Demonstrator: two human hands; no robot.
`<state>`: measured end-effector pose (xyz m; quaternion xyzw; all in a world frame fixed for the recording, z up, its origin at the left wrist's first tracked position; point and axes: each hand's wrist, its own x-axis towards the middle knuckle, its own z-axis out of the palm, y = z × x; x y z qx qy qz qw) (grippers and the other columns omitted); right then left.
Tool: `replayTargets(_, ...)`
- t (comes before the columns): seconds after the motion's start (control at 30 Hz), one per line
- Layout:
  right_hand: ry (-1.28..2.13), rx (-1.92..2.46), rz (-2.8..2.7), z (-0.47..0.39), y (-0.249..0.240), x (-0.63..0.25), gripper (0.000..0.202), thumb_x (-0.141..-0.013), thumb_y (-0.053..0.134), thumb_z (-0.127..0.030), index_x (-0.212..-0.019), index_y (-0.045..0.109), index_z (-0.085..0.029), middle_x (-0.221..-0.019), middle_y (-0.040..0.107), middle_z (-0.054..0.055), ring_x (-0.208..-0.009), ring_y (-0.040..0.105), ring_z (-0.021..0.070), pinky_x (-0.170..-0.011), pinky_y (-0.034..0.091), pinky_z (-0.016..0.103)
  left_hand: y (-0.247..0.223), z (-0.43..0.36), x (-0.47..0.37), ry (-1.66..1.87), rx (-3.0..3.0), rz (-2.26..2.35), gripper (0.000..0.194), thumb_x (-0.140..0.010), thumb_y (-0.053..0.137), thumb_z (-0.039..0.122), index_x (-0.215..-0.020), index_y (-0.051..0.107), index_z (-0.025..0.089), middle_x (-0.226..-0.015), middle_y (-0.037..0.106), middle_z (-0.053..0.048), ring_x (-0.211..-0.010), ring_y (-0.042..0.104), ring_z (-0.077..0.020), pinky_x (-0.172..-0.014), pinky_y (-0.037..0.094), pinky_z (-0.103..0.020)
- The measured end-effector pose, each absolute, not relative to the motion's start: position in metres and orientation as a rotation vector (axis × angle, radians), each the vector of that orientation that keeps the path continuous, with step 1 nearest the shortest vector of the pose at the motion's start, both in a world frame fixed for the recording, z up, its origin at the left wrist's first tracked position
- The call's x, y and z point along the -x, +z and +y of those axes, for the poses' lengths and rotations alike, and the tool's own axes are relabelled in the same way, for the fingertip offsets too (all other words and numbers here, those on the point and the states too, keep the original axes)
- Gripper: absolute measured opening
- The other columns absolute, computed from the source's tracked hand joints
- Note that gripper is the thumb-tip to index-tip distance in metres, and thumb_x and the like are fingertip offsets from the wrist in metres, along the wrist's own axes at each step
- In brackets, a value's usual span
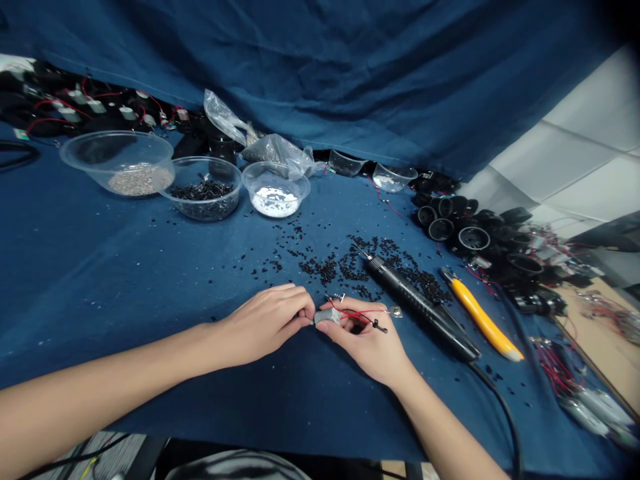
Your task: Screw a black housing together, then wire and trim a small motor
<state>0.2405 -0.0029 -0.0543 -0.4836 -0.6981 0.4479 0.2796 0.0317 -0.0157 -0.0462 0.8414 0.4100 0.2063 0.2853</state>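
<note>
My right hand (370, 343) grips a small silvery motor (327, 316) between thumb and fingers, above the near part of the blue cloth. Red and black wires (367, 312) trail from the motor across that hand, with a small metal piece (395, 311) at one wire's end. At the motor's left end, my left hand (273, 320) is closed with thumb and forefinger pinched together. Whatever the left fingertips pinch is hidden or too small to make out. Just beyond the right hand lies a black corded electric screwdriver (423, 307), its bit pointing to the far left.
Loose black bits (325, 270) are scattered over the cloth. Clear bowls hold metal parts (133, 180), black parts (203, 193) and white pieces (275, 201). Yellow-handled cutters (485, 320) lie right of the screwdriver. Black cylindrical housings (473, 237) and wired motors (585, 400) crowd the right side.
</note>
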Motion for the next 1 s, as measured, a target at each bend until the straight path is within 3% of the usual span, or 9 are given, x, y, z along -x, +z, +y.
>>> replayTargets(0.13,1.050,1.218,-1.949,-0.0045,-0.0559,-0.2397,0.029,-0.076,0.072,-0.041,-0.089,0.073,-0.015,-0.067,0.061,0.000,-0.052,0.044,0.0061,-0.051,0.040,0.019,-0.0457,-0.0151,-0.0317,0.555,-2.219,1.114,0.013,-0.097,0.046,0.015,-0.087,0.053,0.019,-0.083,0.056,0.000,-0.077,0.052,-0.0161,-0.071,0.037,-0.027)
replayTargets(0.37,0.838,1.093,-2.049,-0.0067,-0.0512,-0.2364,0.017,-0.078,0.071,-0.032,-0.081,0.071,-0.016,-0.062,0.060,-0.001,-0.050,0.047,0.0060,-0.051,0.040,0.019,-0.0457,-0.0155,-0.0332,0.571,-2.161,1.123,0.011,-0.097,0.048,0.017,-0.089,0.056,0.019,-0.084,0.057,0.001,-0.075,0.054,-0.0143,-0.069,0.039,-0.026)
replayTargets(0.7,0.756,1.072,-2.083,-0.0056,-0.0499,-0.2355,0.016,-0.078,0.071,-0.031,-0.080,0.071,-0.016,-0.062,0.061,-0.001,-0.052,0.047,0.0071,-0.051,0.038,0.020,-0.0455,-0.0152,-0.0334,0.593,-2.165,1.117,0.005,-0.089,0.059,0.015,-0.086,0.058,0.019,-0.083,0.058,0.000,-0.081,0.053,-0.0169,-0.072,0.040,-0.027)
replayTargets(1.0,0.781,1.010,-2.078,-0.0072,-0.0474,-0.2342,0.014,-0.077,0.073,-0.030,-0.080,0.070,-0.016,-0.062,0.060,-0.002,-0.052,0.047,0.0063,-0.053,0.037,0.019,-0.0465,-0.0142,-0.0344,0.626,-2.101,1.140,0.008,-0.085,0.066,0.012,-0.079,0.064,0.017,-0.074,0.060,0.001,-0.073,0.053,-0.0145,-0.067,0.039,-0.025)
